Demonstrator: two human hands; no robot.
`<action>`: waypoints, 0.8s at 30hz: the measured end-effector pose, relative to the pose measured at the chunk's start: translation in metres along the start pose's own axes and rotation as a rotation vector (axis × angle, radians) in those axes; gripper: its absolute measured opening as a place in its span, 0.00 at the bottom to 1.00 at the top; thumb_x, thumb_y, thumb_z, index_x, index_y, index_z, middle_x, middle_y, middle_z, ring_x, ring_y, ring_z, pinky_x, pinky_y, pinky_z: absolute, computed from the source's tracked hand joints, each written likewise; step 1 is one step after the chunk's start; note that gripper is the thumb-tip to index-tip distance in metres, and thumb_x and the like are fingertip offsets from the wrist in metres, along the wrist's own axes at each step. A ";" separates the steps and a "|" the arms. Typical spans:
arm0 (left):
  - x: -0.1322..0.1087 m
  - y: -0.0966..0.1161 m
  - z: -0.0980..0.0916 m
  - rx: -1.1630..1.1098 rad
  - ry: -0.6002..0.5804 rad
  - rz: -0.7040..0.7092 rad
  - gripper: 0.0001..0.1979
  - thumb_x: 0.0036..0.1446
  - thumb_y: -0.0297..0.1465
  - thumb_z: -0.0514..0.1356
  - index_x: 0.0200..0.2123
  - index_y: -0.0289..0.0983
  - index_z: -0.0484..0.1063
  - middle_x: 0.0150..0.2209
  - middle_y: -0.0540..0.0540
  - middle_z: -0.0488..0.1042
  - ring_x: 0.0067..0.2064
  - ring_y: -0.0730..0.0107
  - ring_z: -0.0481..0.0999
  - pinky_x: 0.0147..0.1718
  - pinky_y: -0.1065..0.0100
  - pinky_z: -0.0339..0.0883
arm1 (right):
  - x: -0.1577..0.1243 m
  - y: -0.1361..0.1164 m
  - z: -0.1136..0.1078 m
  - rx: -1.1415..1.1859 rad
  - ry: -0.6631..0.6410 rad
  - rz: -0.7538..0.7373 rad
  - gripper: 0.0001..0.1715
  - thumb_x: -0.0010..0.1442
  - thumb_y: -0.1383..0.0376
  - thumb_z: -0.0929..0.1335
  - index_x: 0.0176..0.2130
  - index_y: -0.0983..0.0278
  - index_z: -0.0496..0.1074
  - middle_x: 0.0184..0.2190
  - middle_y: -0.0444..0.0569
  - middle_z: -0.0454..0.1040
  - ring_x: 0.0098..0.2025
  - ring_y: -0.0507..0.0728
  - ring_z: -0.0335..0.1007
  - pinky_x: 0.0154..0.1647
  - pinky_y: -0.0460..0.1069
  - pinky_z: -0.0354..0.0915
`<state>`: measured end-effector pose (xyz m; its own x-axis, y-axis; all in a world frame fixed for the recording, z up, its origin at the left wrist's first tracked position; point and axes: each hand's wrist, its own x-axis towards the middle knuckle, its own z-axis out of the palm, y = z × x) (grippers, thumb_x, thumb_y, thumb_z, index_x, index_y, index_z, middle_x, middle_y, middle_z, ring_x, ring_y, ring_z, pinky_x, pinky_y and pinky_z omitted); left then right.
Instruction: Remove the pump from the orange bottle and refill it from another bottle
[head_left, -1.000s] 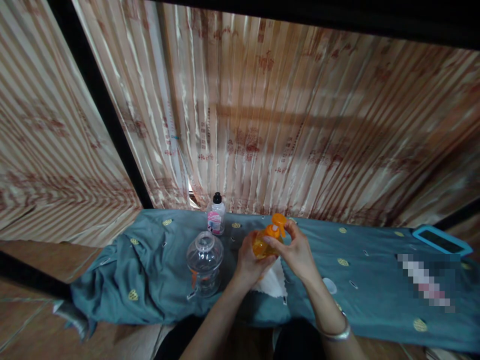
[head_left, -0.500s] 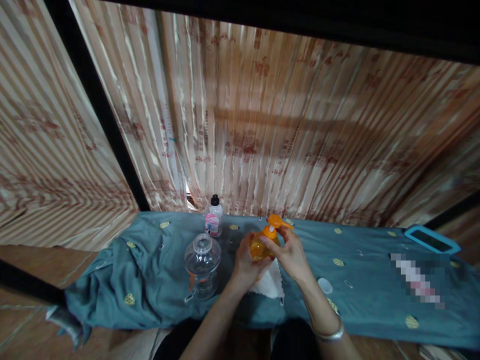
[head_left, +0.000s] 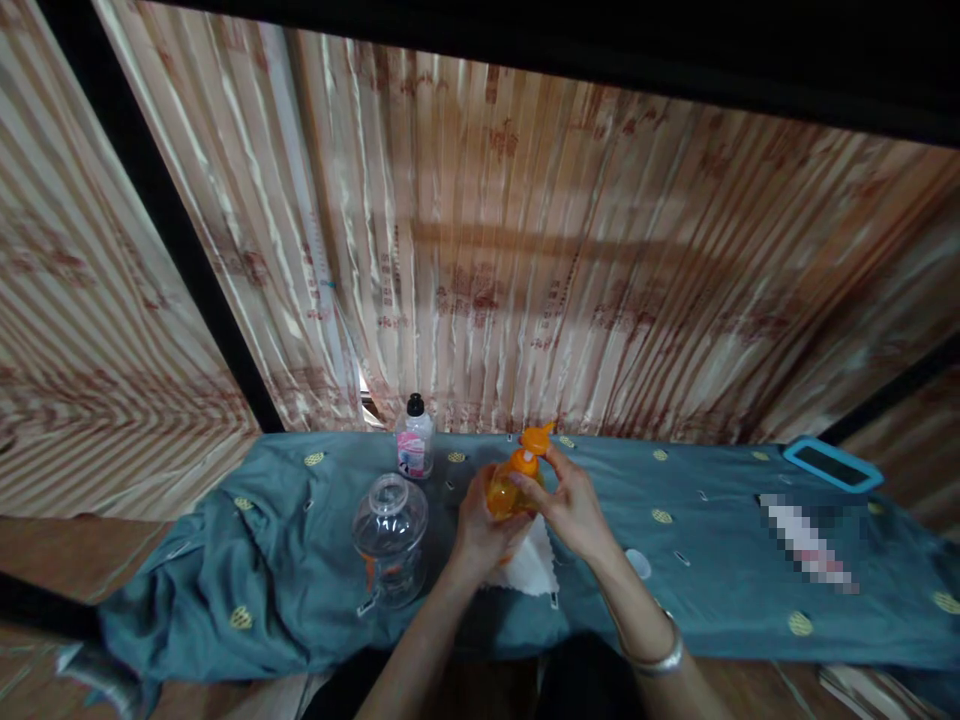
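Note:
Over the middle of the cloth-covered surface I hold an orange pump bottle [head_left: 514, 490] with amber see-through sides. My left hand [head_left: 482, 525] is wrapped round its body from the left. Thumb and fingers of my right hand [head_left: 570, 503] close about its neck, just beneath the orange pump head [head_left: 536, 440], whose spout points away to the back right. Below the hands lies a white cloth [head_left: 531, 565] with a scalloped edge. Left of my left hand stands a clear plastic jar [head_left: 390, 540] without a lid, and behind it a clear bottle [head_left: 415, 445] with a black cap and pink label.
A round white lid [head_left: 638, 564] lies right of the cloth. Farther right are a blue-framed device [head_left: 832, 466] and a blurred-out item [head_left: 806, 545]. Green patterned fabric [head_left: 720, 610] covers the surface; a pleated curtain [head_left: 487, 250] and dark posts [head_left: 165, 220] enclose it.
The pump head has turned: its spout pointed right before and now points to the back right. My right hand has shifted slightly with it. The whole view has swung a little.

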<state>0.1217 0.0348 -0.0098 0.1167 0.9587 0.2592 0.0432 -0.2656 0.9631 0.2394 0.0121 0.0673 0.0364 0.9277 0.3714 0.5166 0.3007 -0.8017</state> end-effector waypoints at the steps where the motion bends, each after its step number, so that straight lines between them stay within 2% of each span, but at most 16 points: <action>1: 0.000 -0.001 0.000 0.009 -0.001 -0.002 0.26 0.40 0.32 0.67 0.44 0.38 0.62 0.41 0.46 0.72 0.44 0.61 0.73 0.44 0.59 0.66 | 0.000 -0.001 -0.001 0.003 -0.012 -0.011 0.19 0.55 0.56 0.67 0.45 0.61 0.66 0.44 0.49 0.72 0.49 0.58 0.66 0.50 0.53 0.57; 6: 0.001 -0.007 -0.002 -0.007 -0.024 0.008 0.25 0.42 0.33 0.67 0.44 0.39 0.62 0.42 0.46 0.72 0.43 0.62 0.73 0.42 0.61 0.67 | 0.003 0.002 -0.004 0.064 -0.118 -0.052 0.15 0.57 0.60 0.65 0.45 0.60 0.67 0.42 0.47 0.72 0.50 0.58 0.65 0.51 0.53 0.57; 10: 0.001 -0.012 -0.002 -0.079 -0.048 0.000 0.27 0.42 0.37 0.67 0.46 0.39 0.62 0.43 0.46 0.72 0.43 0.62 0.73 0.42 0.61 0.68 | 0.006 0.010 -0.008 0.209 -0.220 -0.059 0.20 0.57 0.59 0.65 0.49 0.59 0.66 0.47 0.47 0.72 0.52 0.56 0.64 0.55 0.53 0.57; 14: -0.001 -0.012 -0.001 -0.105 -0.054 -0.008 0.28 0.42 0.37 0.67 0.46 0.40 0.62 0.44 0.46 0.72 0.44 0.62 0.73 0.44 0.60 0.68 | 0.011 0.008 -0.015 0.358 -0.214 -0.021 0.19 0.57 0.58 0.65 0.48 0.60 0.66 0.51 0.49 0.70 0.52 0.55 0.65 0.53 0.52 0.60; 20: -0.002 -0.008 -0.001 -0.054 -0.024 -0.011 0.29 0.41 0.35 0.68 0.47 0.39 0.63 0.43 0.45 0.72 0.45 0.61 0.73 0.45 0.59 0.67 | 0.022 -0.016 -0.031 0.339 -0.175 -0.071 0.14 0.55 0.60 0.68 0.43 0.59 0.69 0.38 0.43 0.72 0.44 0.53 0.68 0.47 0.48 0.61; 24: -0.002 -0.006 -0.001 -0.051 -0.023 -0.007 0.29 0.41 0.35 0.68 0.47 0.39 0.63 0.44 0.46 0.72 0.45 0.61 0.74 0.45 0.58 0.67 | 0.030 -0.037 -0.046 0.282 -0.162 -0.147 0.12 0.56 0.59 0.67 0.41 0.58 0.68 0.35 0.42 0.71 0.39 0.52 0.67 0.42 0.47 0.62</action>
<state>0.1204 0.0346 -0.0164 0.1392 0.9578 0.2513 -0.0068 -0.2528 0.9675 0.2612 0.0184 0.1296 -0.1681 0.8864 0.4313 0.2486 0.4615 -0.8516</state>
